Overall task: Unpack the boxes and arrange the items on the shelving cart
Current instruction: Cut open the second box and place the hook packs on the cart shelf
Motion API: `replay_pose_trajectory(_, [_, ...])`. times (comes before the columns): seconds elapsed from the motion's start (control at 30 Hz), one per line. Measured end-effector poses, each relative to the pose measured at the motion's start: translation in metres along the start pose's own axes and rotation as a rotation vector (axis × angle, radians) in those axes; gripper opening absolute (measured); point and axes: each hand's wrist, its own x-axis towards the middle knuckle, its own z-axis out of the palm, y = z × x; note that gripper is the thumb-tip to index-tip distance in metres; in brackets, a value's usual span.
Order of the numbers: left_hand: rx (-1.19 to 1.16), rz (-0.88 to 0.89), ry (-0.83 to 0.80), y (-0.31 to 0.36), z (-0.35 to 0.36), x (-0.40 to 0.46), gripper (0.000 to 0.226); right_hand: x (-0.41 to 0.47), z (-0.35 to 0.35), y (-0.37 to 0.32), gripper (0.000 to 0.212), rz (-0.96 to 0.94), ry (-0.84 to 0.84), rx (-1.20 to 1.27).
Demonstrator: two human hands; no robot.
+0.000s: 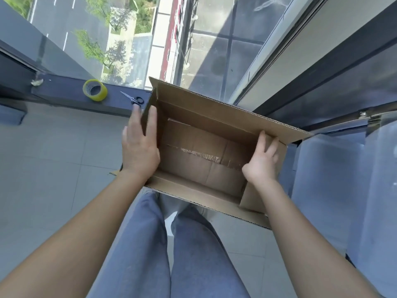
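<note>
The cardboard box (204, 155) sits open between the two hands, held up in front of the person's legs, its flaps spread outward. Its inside shows only the bottom panels with a strip of clear tape across the seam; nothing else can be made out in it.

The left hand (140, 145) lies against the box's left end, fingers straight and pointing away from the person, the thumb inside the wall and the other fingers outside, so the wall and its upright flap are held between them. The fingertips partly cover what lies beyond them.

The right hand (263, 160) grips the right end, fingers spread and bent over the top edge of the wall; whether the thumb presses the inner face cannot be told. The near right flap hangs down just below that wrist, and the near edge of the box hides the person's feet.

Just past the left fingertips, a pair of black-handled scissors (133, 99) lies on the dark window sill (64, 89), one handle loop partly hidden by a finger. Further left of that hand stands a roll of yellow-green tape (95, 90) on the same sill. To the right of the right hand are pale, translucent surfaces (335, 179), cut off by the edge and hard to identify. The grey tiled floor (53, 158) spreads left of the left arm.
</note>
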Motion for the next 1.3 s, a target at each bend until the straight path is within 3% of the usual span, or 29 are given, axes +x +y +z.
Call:
replay_pose_trajectory(0.1, [-0.257,-0.563,-0.233,-0.009,-0.022,0.016,0.081,-0.012,-0.027,0.02,0.082,0.129,0.138,0.162])
replay_pose_trajectory(0.13, [-0.254,-0.632,-0.338,-0.01,-0.026,0.022,0.064,-0.016,-0.035,0.026,0.072,0.215,0.143,0.183])
replay_pose_trajectory(0.2, [-0.23,-0.552,-0.467,-0.011,-0.032,0.026,0.034,-0.023,-0.044,0.038,0.045,0.293,0.112,0.111])
replay_pose_trajectory(0.27, [-0.198,-0.43,-0.52,-0.014,-0.041,0.023,0.031,-0.027,-0.052,0.047,0.028,0.294,0.096,0.106])
replay_pose_trajectory(0.4, [-0.101,-0.145,-0.637,-0.022,-0.064,0.013,0.052,-0.022,-0.071,0.074,0.03,0.437,0.178,0.43])
replay_pose_trajectory(0.5, [0.077,0.101,-0.688,-0.021,-0.08,0.005,0.064,-0.033,-0.103,0.078,0.038,0.563,0.239,0.872])
replay_pose_trajectory(0.57, [0.15,0.225,-0.696,-0.023,-0.089,0.003,0.064,-0.042,-0.12,0.074,0.045,0.536,0.265,1.125])
replay_pose_trajectory(0.67, [0.208,0.345,-0.725,-0.032,-0.102,0.002,0.065,-0.053,-0.127,0.065,0.046,0.512,0.254,1.272])
replay_pose_trajectory(0.87, [0.294,0.397,-0.733,-0.063,-0.1,0.002,0.064,-0.061,-0.104,0.059,0.046,0.586,0.202,1.3])
replay_pose_trajectory(1.07, [0.483,0.583,-0.805,-0.077,-0.097,-0.011,0.061,-0.059,-0.08,0.065,0.043,0.738,0.229,1.422])
replay_pose_trajectory(1.2, [0.389,0.453,-0.871,-0.078,-0.086,-0.028,0.044,-0.058,-0.06,0.067,0.043,0.819,0.206,1.41])
replay_pose_trajectory(1.3, [0.225,0.299,-0.942,-0.083,-0.07,-0.048,0.07,-0.057,-0.047,0.064,0.043,0.876,0.197,1.371])
